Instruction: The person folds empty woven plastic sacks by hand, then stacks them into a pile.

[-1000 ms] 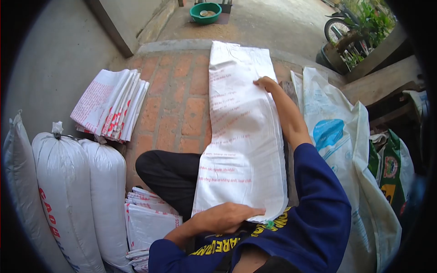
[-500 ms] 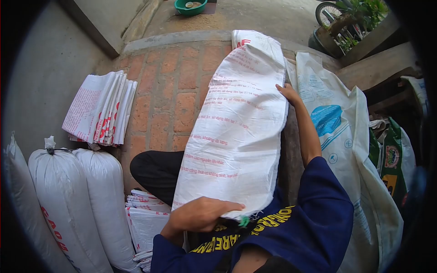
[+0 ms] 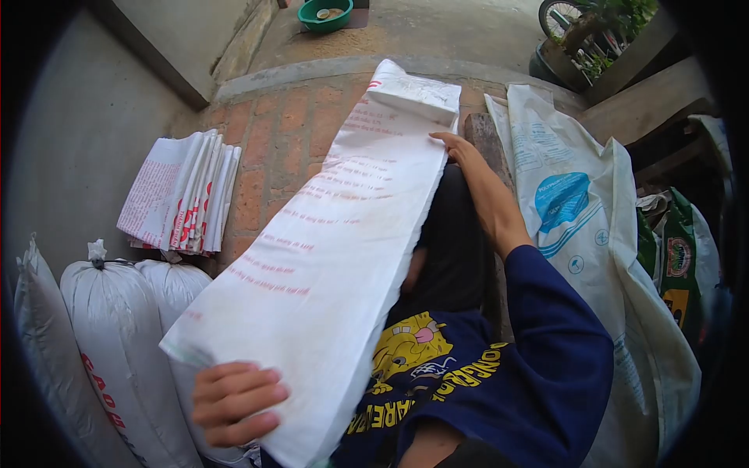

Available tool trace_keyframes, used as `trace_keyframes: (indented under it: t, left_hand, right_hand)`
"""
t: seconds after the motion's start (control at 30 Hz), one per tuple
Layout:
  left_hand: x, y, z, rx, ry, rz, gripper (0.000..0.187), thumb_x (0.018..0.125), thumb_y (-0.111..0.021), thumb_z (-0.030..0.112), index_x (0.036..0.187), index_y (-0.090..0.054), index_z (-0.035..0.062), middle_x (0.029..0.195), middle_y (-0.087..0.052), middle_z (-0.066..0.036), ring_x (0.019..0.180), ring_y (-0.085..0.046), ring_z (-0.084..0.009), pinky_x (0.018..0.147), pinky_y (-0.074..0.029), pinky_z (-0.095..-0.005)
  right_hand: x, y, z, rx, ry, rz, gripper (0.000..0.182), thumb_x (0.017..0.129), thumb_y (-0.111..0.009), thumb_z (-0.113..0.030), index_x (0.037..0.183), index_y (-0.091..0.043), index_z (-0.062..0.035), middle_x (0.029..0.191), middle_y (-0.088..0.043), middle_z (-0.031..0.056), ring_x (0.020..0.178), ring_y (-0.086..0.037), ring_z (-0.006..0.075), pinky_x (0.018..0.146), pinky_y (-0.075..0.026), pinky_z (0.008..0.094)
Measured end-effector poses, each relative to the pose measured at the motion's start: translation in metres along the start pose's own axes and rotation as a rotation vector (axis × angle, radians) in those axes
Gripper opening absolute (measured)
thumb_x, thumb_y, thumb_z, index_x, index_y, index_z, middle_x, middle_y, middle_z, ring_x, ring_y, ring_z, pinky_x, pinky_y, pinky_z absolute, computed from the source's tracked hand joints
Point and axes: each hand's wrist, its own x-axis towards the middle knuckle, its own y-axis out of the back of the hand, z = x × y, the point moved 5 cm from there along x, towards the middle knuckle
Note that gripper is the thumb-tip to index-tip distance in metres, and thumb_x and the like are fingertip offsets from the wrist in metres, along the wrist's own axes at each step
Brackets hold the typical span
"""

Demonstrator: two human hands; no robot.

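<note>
Remotely, I count one held sack [image 3: 328,234], three stuffed white sacks [image 3: 117,343], one folded stack [image 3: 168,195] and one green basin [image 3: 328,23]. The held sack slants from the left hand [image 3: 234,404], gripping its near end, to the right hand [image 3: 459,150], pinching its right edge farther up.

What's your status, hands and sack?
Left hand holding white sack, near end. Right hand at its right edge, towards far end. Nothing visible blocking it.
</note>
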Motion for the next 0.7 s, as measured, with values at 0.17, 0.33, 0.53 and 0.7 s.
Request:
trace_keyframes:
  t: [0.17,0.33,0.53,0.7]
  left_hand:
    - [-0.088,0.058,0.047,0.424,0.009,0.582,0.034,0.092,-0.054,0.038,0.106,-0.05,0.0078,0.081,-0.063,-0.011,0.074,-0.062,-0.026,0.066,-0.049,-0.0445]
    - [-0.151,0.099,0.073,0.762,0.259,0.912,0.034,0.092,-0.054,0.039,0.105,-0.05,0.0078,0.081,-0.062,-0.011,0.074,-0.062,-0.0261,0.066,-0.049,-0.0448]
    - [-0.209,0.119,0.085,0.96,0.554,1.087,0.035,0.092,-0.054,0.04,0.105,-0.05,0.0077,0.08,-0.062,-0.011,0.073,-0.061,-0.0263,0.066,-0.048,-0.045]
    - [-0.231,0.121,0.084,0.994,0.659,1.13,0.036,0.092,-0.054,0.041,0.105,-0.05,0.0076,0.08,-0.062,-0.011,0.073,-0.061,-0.0264,0.066,-0.048,-0.0453]
  right_hand:
    - [0.014,-0.033,-0.037,0.142,0.167,-0.144,0.045,0.081,-0.059,-0.004,0.122,-0.048,0.0086,0.106,-0.062,0.0179,0.09,-0.066,0.0296,0.083,-0.057,0.0411]
    - [-0.007,-0.066,-0.041,-0.104,-0.069,-0.002,0.066,0.068,-0.073,-0.021,0.121,-0.044,0.0069,0.113,-0.057,0.0219,0.09,-0.066,0.0297,0.081,-0.058,0.0438]
    - [0.0,-0.083,-0.012,-0.776,0.0,0.199,0.097,0.072,-0.077,-0.038,0.147,-0.026,-0.0042,0.143,-0.032,0.0287,0.116,-0.051,0.0443,0.094,-0.047,0.0556]
    - [0.002,-0.09,-0.022,-1.245,0.25,0.354,0.105,0.067,-0.077,-0.06,0.139,-0.038,0.0063,0.151,-0.022,0.0297,0.137,-0.028,0.0443,0.111,-0.017,0.0575]
